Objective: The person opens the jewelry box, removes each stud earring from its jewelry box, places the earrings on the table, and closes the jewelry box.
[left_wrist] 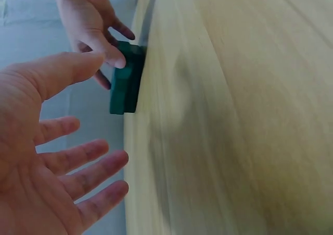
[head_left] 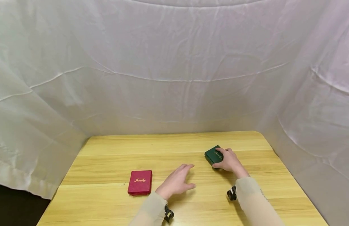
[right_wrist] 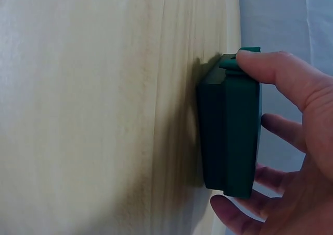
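Closest are two pale beige cloth sleeves [head_left: 149, 211] with small black gadgets [head_left: 168, 214] at the wrists. The left hand [head_left: 177, 182] has its fingers spread wide, holding nothing. Just beside that arm, a flat, square red box [head_left: 140, 182] with gold writing sits on the yellow wooden surface [head_left: 106, 157]. Farther back, on the right, the right hand [head_left: 231, 160] pinches a dark green box [head_left: 212, 156] with gold writing between thumb and fingers.

Head view high — green box [right_wrist: 242, 136] shared.
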Action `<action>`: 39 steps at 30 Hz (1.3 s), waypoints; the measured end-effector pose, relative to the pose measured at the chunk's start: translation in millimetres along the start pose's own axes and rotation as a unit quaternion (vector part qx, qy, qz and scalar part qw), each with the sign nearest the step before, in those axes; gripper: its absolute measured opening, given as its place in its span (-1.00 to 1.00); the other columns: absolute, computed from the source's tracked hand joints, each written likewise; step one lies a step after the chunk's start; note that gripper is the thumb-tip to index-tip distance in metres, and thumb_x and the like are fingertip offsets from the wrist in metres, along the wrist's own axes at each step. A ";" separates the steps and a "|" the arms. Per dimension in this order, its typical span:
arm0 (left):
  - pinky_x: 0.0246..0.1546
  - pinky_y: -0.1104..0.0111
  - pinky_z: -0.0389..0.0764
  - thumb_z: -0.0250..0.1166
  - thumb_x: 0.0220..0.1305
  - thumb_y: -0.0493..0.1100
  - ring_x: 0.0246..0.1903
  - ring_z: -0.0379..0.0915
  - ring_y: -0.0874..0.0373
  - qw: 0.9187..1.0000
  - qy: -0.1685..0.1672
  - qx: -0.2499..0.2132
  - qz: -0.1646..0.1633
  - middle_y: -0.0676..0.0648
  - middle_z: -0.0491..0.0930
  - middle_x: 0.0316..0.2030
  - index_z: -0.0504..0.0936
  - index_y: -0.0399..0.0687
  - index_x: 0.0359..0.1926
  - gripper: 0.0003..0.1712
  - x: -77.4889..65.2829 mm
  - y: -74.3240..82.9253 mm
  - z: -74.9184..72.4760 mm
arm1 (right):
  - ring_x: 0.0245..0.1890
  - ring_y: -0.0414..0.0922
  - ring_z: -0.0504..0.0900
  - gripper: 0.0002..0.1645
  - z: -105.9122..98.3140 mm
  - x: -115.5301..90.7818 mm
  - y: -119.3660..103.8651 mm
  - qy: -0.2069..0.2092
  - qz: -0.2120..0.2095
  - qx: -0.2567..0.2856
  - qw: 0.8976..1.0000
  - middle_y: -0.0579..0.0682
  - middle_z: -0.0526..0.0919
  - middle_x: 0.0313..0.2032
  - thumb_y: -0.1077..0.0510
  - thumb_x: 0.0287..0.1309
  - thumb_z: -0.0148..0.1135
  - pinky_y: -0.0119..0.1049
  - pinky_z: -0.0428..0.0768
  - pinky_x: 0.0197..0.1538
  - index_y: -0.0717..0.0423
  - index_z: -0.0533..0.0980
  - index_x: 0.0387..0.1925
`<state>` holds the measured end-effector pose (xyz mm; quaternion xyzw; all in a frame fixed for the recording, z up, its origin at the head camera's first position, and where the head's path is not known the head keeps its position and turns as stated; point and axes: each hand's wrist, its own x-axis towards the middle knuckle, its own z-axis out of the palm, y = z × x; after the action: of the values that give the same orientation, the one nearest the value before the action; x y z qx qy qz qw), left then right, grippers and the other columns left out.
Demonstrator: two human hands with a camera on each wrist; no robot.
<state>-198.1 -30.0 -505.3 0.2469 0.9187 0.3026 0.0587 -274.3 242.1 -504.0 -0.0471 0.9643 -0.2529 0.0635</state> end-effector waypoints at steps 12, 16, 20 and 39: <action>0.18 0.14 0.45 0.43 0.18 0.01 0.17 0.40 0.03 1.000 -0.007 -0.003 0.006 -0.08 0.38 0.28 0.22 -0.06 0.46 -0.10 23.6 -3.8 6.2 | -0.02 0.25 0.43 0.08 -2.1 -3.4 0.8 -0.010 -0.051 0.015 0.999 0.41 0.35 0.14 0.15 -0.26 0.59 0.10 0.52 -0.11 0.16 0.31 0.37; 0.21 0.18 0.41 0.41 0.20 0.01 0.19 0.39 0.08 1.000 -0.009 -0.018 0.003 -0.05 0.37 0.29 0.20 -0.05 0.47 -0.10 28.2 -4.8 9.0 | -0.03 0.22 0.44 0.09 -1.9 -4.9 0.8 -0.019 -0.080 0.031 0.996 0.39 0.37 0.14 0.17 -0.30 0.60 0.07 0.51 -0.11 0.19 0.31 0.36; 0.24 0.20 0.39 0.39 0.23 0.00 0.22 0.36 0.08 1.000 -0.009 -0.028 0.007 -0.06 0.38 0.29 0.17 -0.08 0.48 -0.10 31.6 -5.9 12.4 | 0.01 0.19 0.44 0.10 0.5 -6.3 0.4 -0.028 -0.090 0.051 0.994 0.34 0.36 0.21 0.19 -0.29 0.60 0.06 0.49 -0.05 0.18 0.30 0.37; 0.27 0.21 0.34 0.41 0.21 -0.07 0.26 0.31 0.01 0.998 -0.002 -0.055 0.022 -0.19 0.34 0.31 0.12 -0.19 0.49 -0.05 40.2 -5.0 22.0 | 0.11 0.09 0.45 0.12 13.9 -15.9 -17.4 -0.061 -0.145 0.073 0.985 0.19 0.42 0.25 0.26 -0.39 0.61 0.07 0.43 0.10 0.13 0.33 0.35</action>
<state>-229.6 -2.3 -524.4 0.2642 0.8950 0.3530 0.0671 -255.5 222.3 -505.9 -0.1971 0.9204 -0.3261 0.0876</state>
